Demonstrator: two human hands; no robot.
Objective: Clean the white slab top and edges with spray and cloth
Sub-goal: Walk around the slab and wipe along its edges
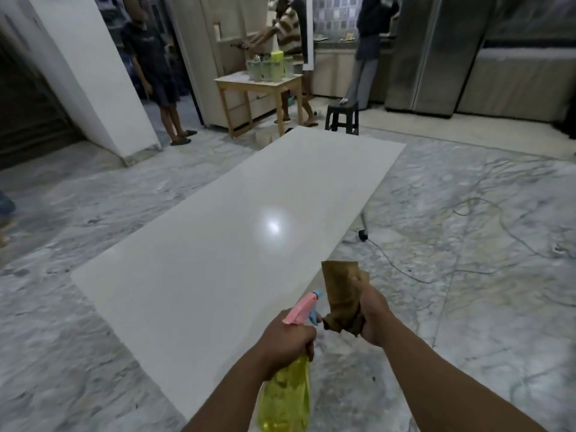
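Observation:
A long white slab (218,232) lies flat above the marble floor, running from near me toward the far right, with a bright light glare near its middle. My left hand (288,339) grips the neck of a yellow spray bottle (286,400) with a pink and blue trigger head, nozzle pointing over the slab's near right edge. My right hand (372,316) holds a crumpled brown cloth (341,294) just above that same edge.
A black cable (436,269) trails across the marble floor to the right of the slab. A wooden table (261,88) with bottles, a black stool (343,116) and three standing people are beyond the slab's far end. A white wall (93,73) stands at the left.

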